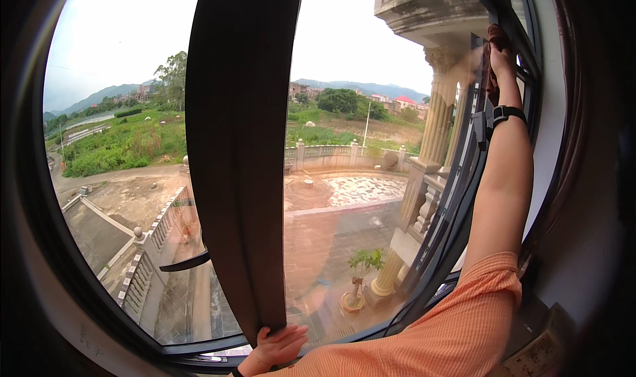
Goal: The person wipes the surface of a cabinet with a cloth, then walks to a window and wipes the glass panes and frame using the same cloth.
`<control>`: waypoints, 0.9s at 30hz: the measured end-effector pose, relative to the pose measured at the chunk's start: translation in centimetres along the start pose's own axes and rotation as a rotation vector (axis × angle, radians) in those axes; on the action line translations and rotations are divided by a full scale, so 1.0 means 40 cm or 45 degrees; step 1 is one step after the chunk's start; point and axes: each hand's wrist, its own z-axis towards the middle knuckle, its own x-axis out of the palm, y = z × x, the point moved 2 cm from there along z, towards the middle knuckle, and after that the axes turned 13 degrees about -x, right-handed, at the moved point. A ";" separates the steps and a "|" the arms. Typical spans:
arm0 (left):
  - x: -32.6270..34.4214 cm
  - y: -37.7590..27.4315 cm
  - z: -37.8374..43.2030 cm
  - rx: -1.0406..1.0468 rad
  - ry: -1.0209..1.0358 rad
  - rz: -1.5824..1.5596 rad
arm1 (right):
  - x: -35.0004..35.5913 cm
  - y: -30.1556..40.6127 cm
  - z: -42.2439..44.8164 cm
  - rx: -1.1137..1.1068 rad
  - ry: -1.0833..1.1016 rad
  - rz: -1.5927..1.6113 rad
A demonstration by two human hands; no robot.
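At the upper right, my right hand (pixel 501 59) grips a dark reddish-brown cloth (pixel 498 35) against the right side of the black window frame (pixel 526 54), beside the glass. The arm is stretched far up and wears a black strap with a grey device. My left hand (pixel 281 344) rests at the foot of the wide dark upright window post (pixel 243 178), its fingers spread over the bottom edge. A large glass pane (pixel 348 238) lies between the post and my right arm, with faint reflections on it.
A curved dark window handle (pixel 185 262) juts left from the post. The lower frame rail (pixel 203 348) runs along the bottom. Through the glass are a fluted column (pixel 437 123), stone balustrades and a potted plant (pixel 354 301) on paving. A dark curtain edge hangs at the right.
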 end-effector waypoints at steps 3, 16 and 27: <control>0.020 -0.009 0.001 0.015 0.000 -0.053 | -0.028 0.073 0.026 0.217 0.025 0.154; 0.032 -0.007 0.008 -0.011 -0.134 -0.218 | -0.100 0.844 -0.599 -1.096 -0.291 0.378; 0.072 -0.030 -0.015 -0.069 -0.180 -0.154 | -0.015 0.073 -0.322 -0.032 -0.073 -0.207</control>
